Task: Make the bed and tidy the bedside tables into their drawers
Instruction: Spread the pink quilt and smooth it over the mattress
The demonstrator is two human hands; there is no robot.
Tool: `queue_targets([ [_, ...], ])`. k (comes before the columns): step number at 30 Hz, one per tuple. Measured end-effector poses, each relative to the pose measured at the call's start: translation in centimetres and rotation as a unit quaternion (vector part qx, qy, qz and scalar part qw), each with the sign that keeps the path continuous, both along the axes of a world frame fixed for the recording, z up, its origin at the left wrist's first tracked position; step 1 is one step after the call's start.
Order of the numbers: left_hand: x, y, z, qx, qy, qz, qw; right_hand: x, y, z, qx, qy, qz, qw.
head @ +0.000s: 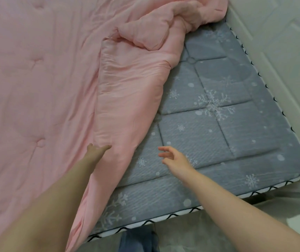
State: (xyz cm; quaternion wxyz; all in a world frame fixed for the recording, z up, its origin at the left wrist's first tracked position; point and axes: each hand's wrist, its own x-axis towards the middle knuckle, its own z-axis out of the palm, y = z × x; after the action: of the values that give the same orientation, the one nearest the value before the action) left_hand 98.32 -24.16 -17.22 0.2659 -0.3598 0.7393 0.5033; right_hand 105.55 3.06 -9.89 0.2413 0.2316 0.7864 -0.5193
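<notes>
Pink comforter (45, 79) lies bunched back off the grey snowflake mattress (218, 128). My left hand (96, 151) touches its folded edge, fingers straight; my right hand (172, 157) hovers relaxed, holding nothing.

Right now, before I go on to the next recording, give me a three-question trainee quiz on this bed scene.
1. True or false: the pink quilt covers the whole grey mattress.
2. Which hand touches the quilt: A) left hand B) right hand C) both?
3. Fill in: the white pattern printed on the mattress shows ____.

Key: 1. False; the corner near the white door lies bare, with the quilt bunched back. 2. A; the right hand hovers open over the mattress. 3. Snowflakes.
</notes>
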Motion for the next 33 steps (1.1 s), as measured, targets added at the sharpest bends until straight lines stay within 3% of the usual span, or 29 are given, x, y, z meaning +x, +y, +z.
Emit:
queue_targets([
  [4, -4.4, 1.0, -2.2, 0.014, -0.001, 0.015, 1.000, -1.8, 0.7, -1.7, -0.003, -0.012, 0.011, 1.000],
  [7, -5.2, 3.4, -2.2, 0.012, 0.069, -0.080, 0.994, -2.9, 0.9, -3.0, 0.007, -0.007, 0.027, 1.000],
  [9, -3.4, 7.0, -1.6, 0.002, 0.143, -0.192, 0.971, -4.0, 0.7, -3.3, 0.011, 0.003, 0.008, 1.000],
  [12, 2.5, 12.8, -1.3, 0.038, 0.165, -0.332, 0.928, -6.6, 0.0, -2.9, 0.005, 0.019, -0.074, 0.997],
  [15, 8.6, 15.3, -1.6, 0.033, 0.206, -0.469, 0.858, -9.3, 0.3, -3.0, 0.137, 0.024, -0.054, 0.989],
  [17, 9.9, 15.6, -1.3, 0.022, 0.240, -0.501, 0.831, -10.4, 1.6, -3.0, 0.213, -0.014, -0.023, 0.977],
  [20, 9.9, 16.0, -1.5, -0.014, 0.260, -0.536, 0.803, -11.0, 3.9, -3.1, 0.245, -0.091, 0.038, 0.965],
  [23, 9.3, 17.1, -0.8, -0.025, 0.248, -0.564, 0.787, -10.5, 5.7, -3.1, 0.280, -0.074, 0.071, 0.954],
  [25, 8.5, 18.2, 0.3, 0.001, 0.183, -0.567, 0.803, -9.8, 7.0, -3.0, 0.269, -0.055, 0.058, 0.960],
  [29, 5.4, 20.8, 2.6, 0.111, 0.044, -0.370, 0.921, -7.0, 10.6, -2.4, 0.212, -0.039, 0.046, 0.975],
  [33, 1.1, 25.5, 6.0, 0.060, 0.088, -0.180, 0.978, -2.6, 13.3, -1.2, 0.133, -0.011, 0.012, 0.991],
])
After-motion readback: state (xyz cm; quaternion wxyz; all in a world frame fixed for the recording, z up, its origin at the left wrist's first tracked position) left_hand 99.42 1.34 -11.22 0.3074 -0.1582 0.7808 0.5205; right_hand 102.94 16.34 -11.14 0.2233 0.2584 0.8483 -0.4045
